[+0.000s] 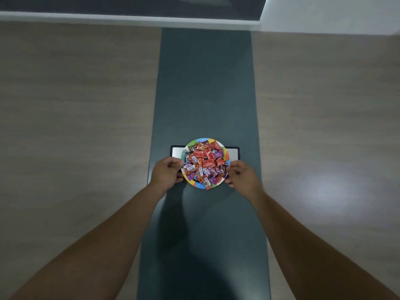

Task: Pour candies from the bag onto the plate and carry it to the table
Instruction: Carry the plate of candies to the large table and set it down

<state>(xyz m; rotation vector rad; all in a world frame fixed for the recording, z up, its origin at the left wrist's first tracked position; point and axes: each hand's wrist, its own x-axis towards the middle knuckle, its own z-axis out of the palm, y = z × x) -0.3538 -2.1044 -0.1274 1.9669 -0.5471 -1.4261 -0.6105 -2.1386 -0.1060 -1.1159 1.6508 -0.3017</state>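
A round plate with a many-coloured rim (200, 141) is heaped with red and purple wrapped candies (204, 162). I hold it out in front of me at arm's length. My left hand (167, 172) grips the plate's left edge, thumb on top of the rim. My right hand (242, 174) grips its right edge. The plate hovers over a long dark green table (205, 87) and partly covers a flat white panel with a black frame (233, 153). No candy bag is in view.
The dark green table runs away from me down the middle of the view. Light wood-look floor (75, 105) lies on both sides of it. A white baseboard and dark wall (129, 18) close the far end, with a white wall corner (335, 14) at upper right.
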